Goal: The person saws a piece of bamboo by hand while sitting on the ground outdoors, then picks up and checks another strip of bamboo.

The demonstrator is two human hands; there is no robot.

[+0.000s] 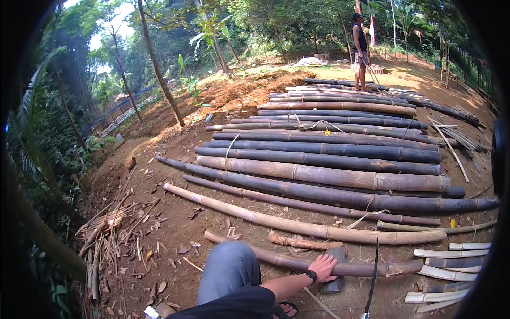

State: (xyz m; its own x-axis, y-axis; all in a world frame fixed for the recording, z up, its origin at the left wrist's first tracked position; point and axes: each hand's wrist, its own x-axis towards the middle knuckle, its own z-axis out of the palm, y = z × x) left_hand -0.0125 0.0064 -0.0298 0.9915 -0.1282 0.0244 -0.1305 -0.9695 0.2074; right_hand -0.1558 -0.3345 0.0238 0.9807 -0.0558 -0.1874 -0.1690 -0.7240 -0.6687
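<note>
My left hand (pixel 321 268), with a dark watch on the wrist, is wrapped over the top of a brown bamboo pole (pixel 281 259) lying crosswise in front of me. Beneath the pole, close to the hand, is a dark wooden block (pixel 333 286) set on the soil. To the right, a long dark machete blade (pixel 375 276) stands nearly upright across the view, passing in front of the pole. Its lower end meets the bottom edge of the picture, where no hand shows. My right hand is out of sight.
Many bamboo poles (pixel 319 173) lie side by side ahead. Split bamboo strips (pixel 451 272) are at right, and a heap of thin sticks (pixel 109 220) is at left. A short branch (pixel 303 242) lies beyond my pole. Another person (pixel 360 50) stands at the far end.
</note>
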